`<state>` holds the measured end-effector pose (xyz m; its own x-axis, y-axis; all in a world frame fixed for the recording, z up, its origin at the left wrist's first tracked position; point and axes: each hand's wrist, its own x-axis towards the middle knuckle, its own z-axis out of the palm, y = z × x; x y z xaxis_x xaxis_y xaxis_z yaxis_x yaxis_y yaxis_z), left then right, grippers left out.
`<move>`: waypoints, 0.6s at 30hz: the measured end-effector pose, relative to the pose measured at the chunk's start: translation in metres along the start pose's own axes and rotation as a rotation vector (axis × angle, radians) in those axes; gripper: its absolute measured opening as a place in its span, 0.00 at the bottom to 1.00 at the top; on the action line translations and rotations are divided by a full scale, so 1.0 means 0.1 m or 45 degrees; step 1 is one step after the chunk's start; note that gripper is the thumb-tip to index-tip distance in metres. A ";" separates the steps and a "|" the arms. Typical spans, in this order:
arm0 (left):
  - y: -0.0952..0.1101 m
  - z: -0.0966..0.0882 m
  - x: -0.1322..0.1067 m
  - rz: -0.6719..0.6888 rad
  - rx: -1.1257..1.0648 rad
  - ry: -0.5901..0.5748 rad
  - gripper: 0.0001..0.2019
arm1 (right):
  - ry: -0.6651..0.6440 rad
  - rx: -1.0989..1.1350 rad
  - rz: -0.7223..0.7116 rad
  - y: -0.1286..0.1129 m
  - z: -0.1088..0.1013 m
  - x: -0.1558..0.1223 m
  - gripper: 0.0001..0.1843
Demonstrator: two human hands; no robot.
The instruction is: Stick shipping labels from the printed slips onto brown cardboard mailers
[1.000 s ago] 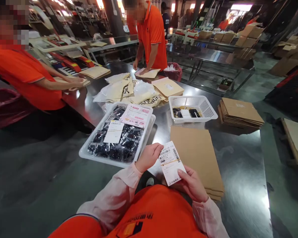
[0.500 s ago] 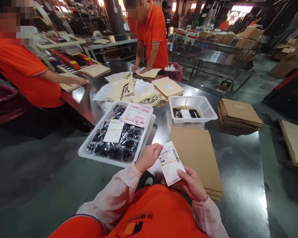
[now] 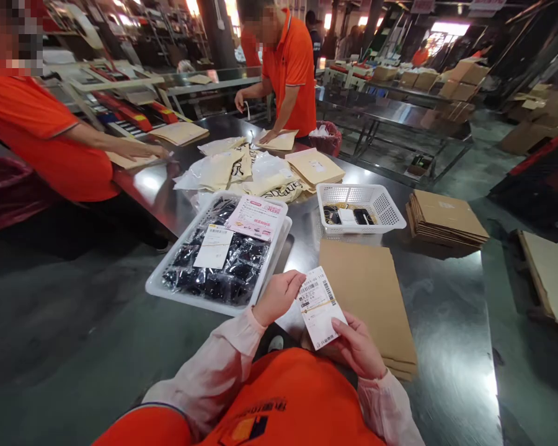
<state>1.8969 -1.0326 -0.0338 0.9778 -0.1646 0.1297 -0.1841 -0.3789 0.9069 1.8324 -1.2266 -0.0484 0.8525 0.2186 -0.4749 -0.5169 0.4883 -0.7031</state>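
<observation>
Steel bench (image 3: 446, 310) is filling the middle of the frame, with a warehouse floor of shelving and cartons running across the top. Both hands are holding one printed label slip (image 3: 319, 306) low in the centre of the frame, clear of the bench and just in front of the orange vest. The left hand (image 3: 279, 296) is curling in from the left, its fingers (image 3: 292, 280) closing together on the slip's upper left corner; the right hand (image 3: 358, 345) is coming up from the lower right, thumb lying across the slip's lower right edge and fingers tucked behind it, so both are clamped on the paper. Both wrists are bending inward, forearms in pale sleeves meeting in a V. The slip looks thin and light, so a pull from opposite corners could be creasing or tearing it, and a loosened pinch could be letting it slide down onto the stack of flat brown mailers (image 3: 367, 297) just right of it. A white tray of dark packets (image 3: 218, 260) is sitting left of the hands, a white basket (image 3: 360, 207) beyond, and two co-workers in orange are pressing envelopes at the upper left and upper centre.
</observation>
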 end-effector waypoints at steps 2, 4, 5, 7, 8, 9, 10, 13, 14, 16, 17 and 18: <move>0.06 -0.01 -0.03 0.226 0.111 0.157 0.18 | 0.072 0.091 -0.059 0.00 -0.04 0.04 0.24; 0.16 0.01 -0.09 0.610 0.310 0.272 0.15 | 0.081 0.208 -0.053 -0.03 -0.08 0.07 0.24; 0.21 0.04 -0.12 0.808 0.425 0.261 0.13 | 0.032 0.256 -0.022 -0.06 -0.10 0.07 0.24; 0.29 0.12 -0.19 1.106 0.606 0.069 0.12 | -0.113 0.296 0.035 -0.13 -0.11 0.04 0.28; 0.31 0.17 -0.22 1.182 0.635 -0.063 0.13 | -0.159 0.282 0.022 -0.17 -0.11 0.02 0.28; 0.32 0.23 -0.23 1.211 0.614 -0.179 0.15 | -0.161 0.244 -0.009 -0.20 -0.11 -0.01 0.27; 0.31 0.29 -0.24 1.189 0.555 -0.263 0.16 | -0.127 0.192 -0.045 -0.22 -0.11 -0.03 0.24; 0.23 0.45 -0.19 0.921 0.457 -0.225 0.17 | -0.008 0.068 -0.109 -0.20 -0.14 -0.05 0.25; 0.20 0.50 -0.16 0.845 0.501 -0.185 0.15 | 0.010 0.040 -0.116 -0.16 -0.17 -0.05 0.27; 0.15 0.59 -0.08 0.809 0.652 -0.196 0.12 | 0.058 -0.064 -0.155 -0.10 -0.22 -0.04 0.31; 0.14 0.63 -0.04 0.848 0.705 -0.268 0.12 | 0.097 -0.172 -0.184 -0.07 -0.26 -0.05 0.32; 0.14 0.65 0.01 0.883 0.719 -0.360 0.12 | 0.144 -0.313 -0.221 -0.07 -0.30 -0.07 0.33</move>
<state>1.8890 -1.0977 -0.0473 0.5846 -0.7065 0.3989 -0.8106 -0.4870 0.3254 1.8278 -1.2565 -0.0564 0.9226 0.0476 -0.3827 -0.3795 0.2886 -0.8790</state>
